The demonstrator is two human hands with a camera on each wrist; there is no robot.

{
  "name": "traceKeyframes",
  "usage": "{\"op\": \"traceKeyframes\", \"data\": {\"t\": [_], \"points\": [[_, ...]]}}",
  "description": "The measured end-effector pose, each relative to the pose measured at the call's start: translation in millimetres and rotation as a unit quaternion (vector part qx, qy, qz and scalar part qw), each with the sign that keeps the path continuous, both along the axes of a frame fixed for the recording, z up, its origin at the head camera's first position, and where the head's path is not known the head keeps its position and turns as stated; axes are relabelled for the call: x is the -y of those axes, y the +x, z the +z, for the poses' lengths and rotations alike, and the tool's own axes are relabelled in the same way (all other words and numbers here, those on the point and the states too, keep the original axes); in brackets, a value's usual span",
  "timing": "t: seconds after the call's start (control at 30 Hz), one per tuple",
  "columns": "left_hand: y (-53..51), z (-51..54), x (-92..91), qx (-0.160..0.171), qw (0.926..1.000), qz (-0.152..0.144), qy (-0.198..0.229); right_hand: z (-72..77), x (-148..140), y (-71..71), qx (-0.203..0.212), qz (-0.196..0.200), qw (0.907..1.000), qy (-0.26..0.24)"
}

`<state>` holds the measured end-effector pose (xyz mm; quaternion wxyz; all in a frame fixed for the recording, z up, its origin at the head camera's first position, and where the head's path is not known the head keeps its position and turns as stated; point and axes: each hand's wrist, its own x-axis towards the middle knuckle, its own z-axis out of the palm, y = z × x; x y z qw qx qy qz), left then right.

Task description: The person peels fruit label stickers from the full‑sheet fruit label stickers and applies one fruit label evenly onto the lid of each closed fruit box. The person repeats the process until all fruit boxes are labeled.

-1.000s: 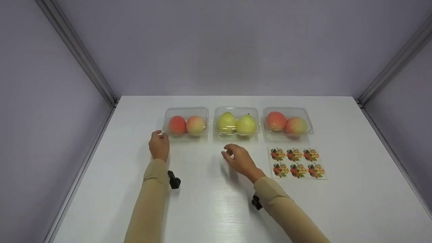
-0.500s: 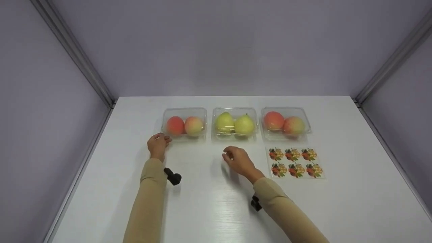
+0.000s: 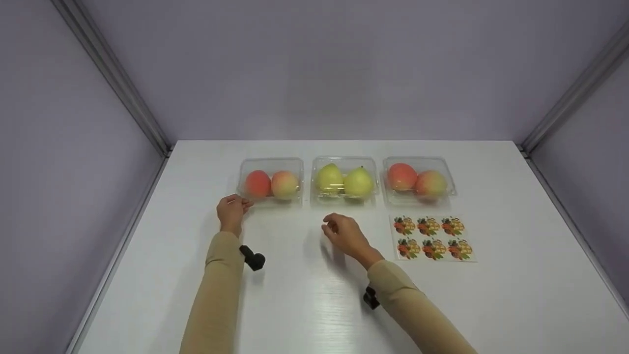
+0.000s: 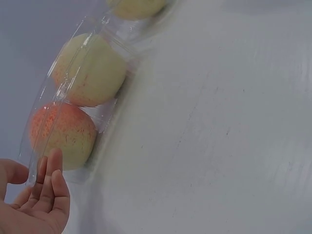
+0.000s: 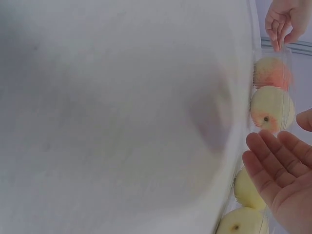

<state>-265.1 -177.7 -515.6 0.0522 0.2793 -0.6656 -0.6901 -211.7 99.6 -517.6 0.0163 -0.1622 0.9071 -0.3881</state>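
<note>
At the left of the row stands a clear plastic clamshell box [image 3: 269, 164] with two peaches in it. My left hand [image 3: 231, 214] is at its near left corner, pinching the rim between thumb and fingers, as the left wrist view shows. My right hand [image 3: 346, 236] hovers over the table in front of the middle clamshell box [image 3: 344, 161], which contains two pears. Its fingers are relaxed and hold nothing; in the right wrist view its palm shows.
A third clamshell box [image 3: 417, 161] with two peaches stands at the right. In front of it lies a sheet of fruit stickers [image 3: 433, 238] on the white table [image 3: 304, 305]. Grey walls [image 3: 324, 73] enclose the back and sides.
My left hand has come slightly nearer to me and its fingers have reached rightward onto the left box's corner. The right hand has hardly moved.
</note>
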Motion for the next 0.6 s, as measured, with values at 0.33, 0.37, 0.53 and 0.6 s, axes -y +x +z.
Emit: {"op": "traceKeyframes", "data": {"t": [0.33,0.37,0.53,0.6], "points": [[6.4,-5.2,3.4,-0.007,0.9999,0.001,0.014,0.7,2.6,2.8,0.010,0.007,0.9998,-0.018],[7.4,-5.7,3.5,-0.008,0.9999,0.001,0.013,0.5,2.9,3.1,0.008,0.010,0.9997,-0.021],[11.6,-7.3,3.6,-0.012,0.9998,-0.002,0.013,-1.2,5.0,4.4,0.000,0.014,0.9995,-0.027],[13.0,-7.7,3.5,-0.008,0.9999,-0.005,0.013,-2.0,6.0,4.7,0.002,0.014,0.9995,-0.029]]}}
